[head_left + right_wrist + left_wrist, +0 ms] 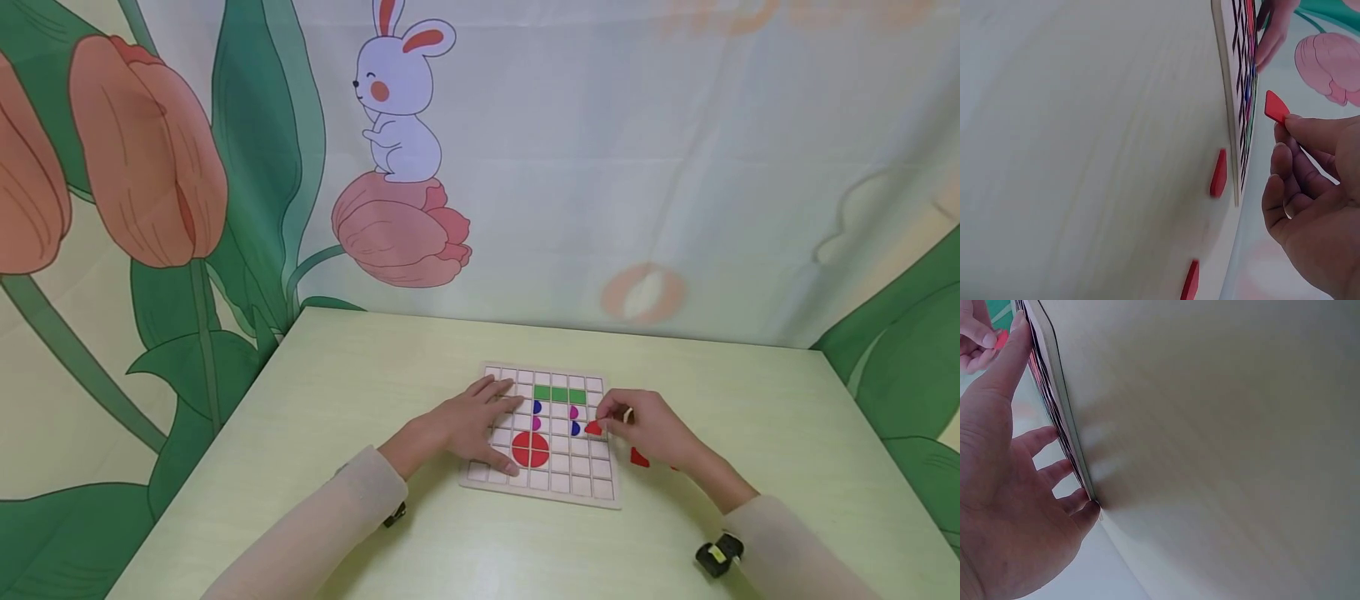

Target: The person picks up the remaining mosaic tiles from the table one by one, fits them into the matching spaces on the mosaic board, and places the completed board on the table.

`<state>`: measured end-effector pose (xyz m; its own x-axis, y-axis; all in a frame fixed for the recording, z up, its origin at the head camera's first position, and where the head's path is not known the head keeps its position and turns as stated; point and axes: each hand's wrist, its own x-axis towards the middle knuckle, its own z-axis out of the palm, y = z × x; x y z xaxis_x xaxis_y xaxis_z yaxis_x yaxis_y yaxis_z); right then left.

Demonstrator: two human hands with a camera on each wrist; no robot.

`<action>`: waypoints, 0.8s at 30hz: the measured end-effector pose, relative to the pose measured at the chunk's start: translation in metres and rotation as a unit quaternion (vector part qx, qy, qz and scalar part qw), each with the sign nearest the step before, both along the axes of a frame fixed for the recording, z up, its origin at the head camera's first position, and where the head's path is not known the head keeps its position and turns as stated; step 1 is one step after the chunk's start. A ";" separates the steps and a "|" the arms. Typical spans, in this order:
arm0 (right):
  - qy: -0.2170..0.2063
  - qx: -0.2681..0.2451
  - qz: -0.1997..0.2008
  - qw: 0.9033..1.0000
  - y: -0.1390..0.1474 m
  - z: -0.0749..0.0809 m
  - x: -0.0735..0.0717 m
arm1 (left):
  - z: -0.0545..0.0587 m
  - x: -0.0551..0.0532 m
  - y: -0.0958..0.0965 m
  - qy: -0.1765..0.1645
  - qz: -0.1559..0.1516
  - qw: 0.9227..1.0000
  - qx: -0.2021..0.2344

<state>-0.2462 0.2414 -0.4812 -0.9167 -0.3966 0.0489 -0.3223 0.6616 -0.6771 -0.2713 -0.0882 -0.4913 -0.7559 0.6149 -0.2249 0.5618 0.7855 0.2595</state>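
Note:
A pale gridded board (558, 483) lies on the table. My left hand (480, 427) rests on its left side with fingers spread, the thumb near a red circle (522, 442) made of quarter pieces. Between thumb and fingertips, my right hand (654, 427) pinches a red quarter-circle piece (1277, 107) over the board's right edge. Green squares (559, 395) form a row near the top of the grid. Below that row are blue half-circles (537, 407) and pink half-circles (573, 412).
A loose red piece (639, 457) lies on the table right of the board, under the right hand. Another red piece (1190, 282) lies nearby, mostly hidden by the wrist in the head view. Behind the table (360, 367) hangs a printed curtain (540, 208).

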 end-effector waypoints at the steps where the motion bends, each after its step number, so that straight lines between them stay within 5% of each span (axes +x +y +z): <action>1: -0.002 -0.003 0.002 1.000 -0.004 0.000 0.000 | 0.000 0.000 0.000 0.000 0.000 1.000 0.000; 24: -0.023 0.007 0.061 0.998 -0.043 -0.005 -0.005 | 0.001 0.000 0.001 -0.001 -0.002 1.000 0.005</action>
<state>-0.2509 0.1984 -0.4861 -0.8625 -0.5060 0.0014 -0.3699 0.6285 -0.6842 -0.2716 -0.0876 -0.4899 -0.7528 0.6202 -0.2204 0.5648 0.7806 0.2675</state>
